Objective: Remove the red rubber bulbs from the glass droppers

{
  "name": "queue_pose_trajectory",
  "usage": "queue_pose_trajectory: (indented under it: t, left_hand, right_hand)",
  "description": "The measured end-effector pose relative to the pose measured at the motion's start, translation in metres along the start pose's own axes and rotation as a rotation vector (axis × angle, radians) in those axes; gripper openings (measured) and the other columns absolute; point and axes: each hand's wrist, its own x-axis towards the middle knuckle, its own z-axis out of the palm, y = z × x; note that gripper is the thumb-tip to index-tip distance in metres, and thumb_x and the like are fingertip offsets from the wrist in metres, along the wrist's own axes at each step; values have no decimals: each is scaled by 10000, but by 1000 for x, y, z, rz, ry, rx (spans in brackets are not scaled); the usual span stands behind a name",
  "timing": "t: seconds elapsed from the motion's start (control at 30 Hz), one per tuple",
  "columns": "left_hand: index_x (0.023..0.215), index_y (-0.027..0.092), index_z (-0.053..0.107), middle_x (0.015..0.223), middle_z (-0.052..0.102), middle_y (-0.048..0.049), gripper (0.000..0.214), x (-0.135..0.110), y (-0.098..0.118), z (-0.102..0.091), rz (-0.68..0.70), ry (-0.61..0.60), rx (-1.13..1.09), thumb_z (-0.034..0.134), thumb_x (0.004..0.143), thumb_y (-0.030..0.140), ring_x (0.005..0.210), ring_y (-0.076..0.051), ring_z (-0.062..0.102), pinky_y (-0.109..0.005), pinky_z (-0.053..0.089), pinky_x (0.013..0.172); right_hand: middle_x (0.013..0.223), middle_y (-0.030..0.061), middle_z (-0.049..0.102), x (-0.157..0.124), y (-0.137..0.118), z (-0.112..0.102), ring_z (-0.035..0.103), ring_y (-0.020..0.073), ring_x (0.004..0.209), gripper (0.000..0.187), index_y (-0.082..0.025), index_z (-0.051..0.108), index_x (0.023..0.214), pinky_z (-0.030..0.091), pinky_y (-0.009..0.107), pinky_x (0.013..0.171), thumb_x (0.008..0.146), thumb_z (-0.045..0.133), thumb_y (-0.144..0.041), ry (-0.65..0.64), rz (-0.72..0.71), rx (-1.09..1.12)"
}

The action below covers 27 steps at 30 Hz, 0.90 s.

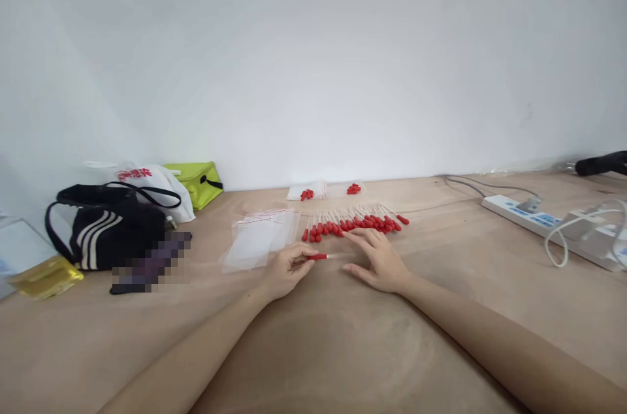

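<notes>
The left hand (289,268) pinches a red stick (318,256), one end hidden, near the red-tipped sticks (375,222) (their pale ends blur together); the right hand (379,262), spread, overlaps their row, contact unclear.

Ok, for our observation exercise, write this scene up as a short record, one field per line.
Surface: wooden tabletop
Centre row: red-tipped white sticks, red ends toward the person
Left hand: fingers pinching a red piece with a pale end
Right hand: open, near the row's front edge; contact unclear
Left of row: overlapping clear zip bags
Far left: black bag with white stripes, lime-green bag
Far right: white power strip
</notes>
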Motion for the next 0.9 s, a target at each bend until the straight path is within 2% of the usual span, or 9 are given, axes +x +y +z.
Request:
queue_pose_trajectory:
  t: [0.07,0.17,0.23,0.37,0.5,0.63,0.9]
  left_hand:
    - [901,173,588,922,584,-47,159,-2,1,-2,-11,-53,-15,479,789,200,863,-128,578,-271,501,769]
    - [892,170,576,914,576,-46,147,-1,5,-2,-12,-62,-6,476,786,187,850,-127,572,-263,499,746]
    - [897,170,573,916,575,-45,148,0,9,-1,1,-69,26,471,789,180,854,-127,566,-264,488,756]
    - [969,188,583,947,580,-42,202,4,18,5,11,-77,176,525,780,230,870,-139,552,-278,451,791]
    - [818,184,630,791,597,-19,142,9,18,12,-37,-27,256,509,791,251,723,-126,552,-258,442,686]
    - [711,179,601,693,587,2,102,12,16,12,-120,-36,279,520,759,216,628,-121,522,-238,414,587]
    - [643,168,535,674,571,4,121,10,20,7,-124,-67,272,495,756,182,649,-126,522,-238,403,605]
  right_hand:
    - [1064,94,555,7,-7,4,467,211,974,455,-212,500,1163,348,370,825,783,497,-461,-67,-52,2]
    - [860,57,614,14,-12,12,490,170,836,293,-235,597,1024,322,341,783,836,444,-398,-133,-56,1]
    - [781,45,614,17,-14,16,483,157,785,256,-233,623,957,305,328,765,855,423,-356,-162,-53,-2]
    - [767,41,609,17,-14,18,470,151,775,253,-212,630,872,292,307,740,869,395,-307,-179,-46,10]
    - [722,35,588,15,-17,15,457,148,752,251,-209,626,885,284,293,715,868,390,-294,-193,-49,8]
    - [647,26,562,15,-20,14,433,144,701,254,-210,632,844,268,292,696,863,392,-287,-200,-52,-8]
    - [618,21,542,15,-19,14,416,136,682,284,-201,623,743,262,285,702,866,379,-281,-204,-72,8]
